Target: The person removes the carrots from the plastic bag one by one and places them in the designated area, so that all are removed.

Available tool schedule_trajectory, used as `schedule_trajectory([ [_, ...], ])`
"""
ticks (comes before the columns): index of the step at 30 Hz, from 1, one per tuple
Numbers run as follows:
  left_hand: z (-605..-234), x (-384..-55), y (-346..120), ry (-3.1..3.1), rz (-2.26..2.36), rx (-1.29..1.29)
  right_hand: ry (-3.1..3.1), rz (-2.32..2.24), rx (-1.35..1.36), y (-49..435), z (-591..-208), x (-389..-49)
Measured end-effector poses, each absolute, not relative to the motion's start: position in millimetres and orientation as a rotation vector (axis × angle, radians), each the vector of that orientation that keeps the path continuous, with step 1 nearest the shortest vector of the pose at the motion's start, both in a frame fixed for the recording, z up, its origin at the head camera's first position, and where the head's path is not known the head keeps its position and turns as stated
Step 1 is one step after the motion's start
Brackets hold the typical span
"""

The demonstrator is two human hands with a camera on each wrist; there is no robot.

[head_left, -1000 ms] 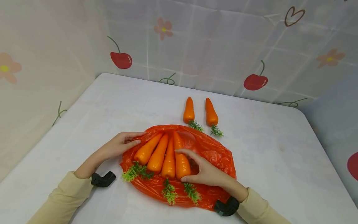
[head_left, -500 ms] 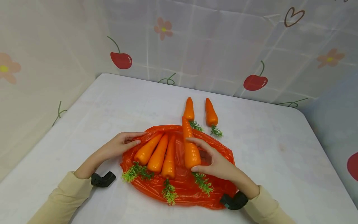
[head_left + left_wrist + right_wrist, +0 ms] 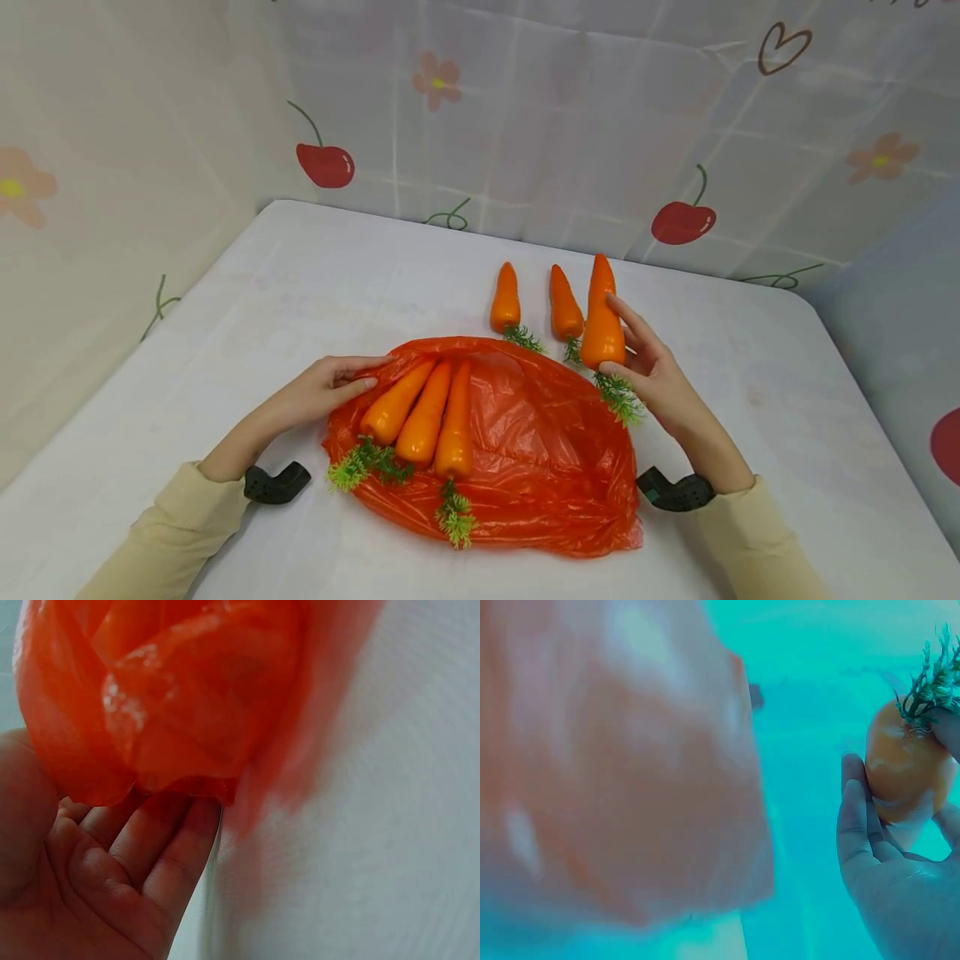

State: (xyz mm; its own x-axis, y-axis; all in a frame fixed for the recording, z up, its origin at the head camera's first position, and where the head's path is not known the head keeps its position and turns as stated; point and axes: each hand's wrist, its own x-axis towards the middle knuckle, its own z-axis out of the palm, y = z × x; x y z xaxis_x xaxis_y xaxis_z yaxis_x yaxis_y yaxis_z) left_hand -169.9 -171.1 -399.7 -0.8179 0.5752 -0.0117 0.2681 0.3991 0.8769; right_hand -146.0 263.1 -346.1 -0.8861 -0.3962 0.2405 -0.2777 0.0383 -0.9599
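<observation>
In the head view my right hand (image 3: 667, 383) grips a toy carrot (image 3: 602, 321) with green leaves, thumb near its thick end, at the bag's right far side. The right wrist view shows this carrot (image 3: 900, 769) between thumb and fingers. A red plastic bag (image 3: 540, 417) lies spread on the table. On it, three carrots (image 3: 423, 421) fan out with their leaves toward me. My left hand (image 3: 315, 392) holds the bag's left edge. In the left wrist view the fingers (image 3: 142, 840) reach behind the plastic bag (image 3: 187, 712), which hides their tips.
Two more carrots, one at the left (image 3: 506, 300) and one at the right (image 3: 565, 304), lie on the white table (image 3: 337, 275) behind the bag. The held carrot partly covers the right one's leaves. A patterned curtain (image 3: 540, 125) hangs behind the table's far edge.
My right hand has lifted the rightmost carrot from the bag and carried it right and away from me, beside the two loose carrots. The left hand has stayed in place.
</observation>
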Motion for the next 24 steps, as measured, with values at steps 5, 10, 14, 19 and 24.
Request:
schedule_trajectory([
  [5, -400, -170, -171, 2.34, 1.394, 0.745, 2.319, -1.888, -0.574, 289, -349, -164],
  [10, -401, -170, -172, 2.358, 1.386, 0.735, 2.429, -1.682, -0.448, 308, -354, -189],
  [14, -400, -170, -173, 2.369, 1.38, 0.734, 2.479, -1.569, -0.378, 314, -363, -209],
  [19, -399, -169, -172, 2.364, 1.382, 0.722, 2.493, -1.483, -0.356, 317, -376, -227],
  [24, -398, -168, -171, 2.352, 1.384, 0.725, 2.496, -1.447, -0.336, 318, -386, -235],
])
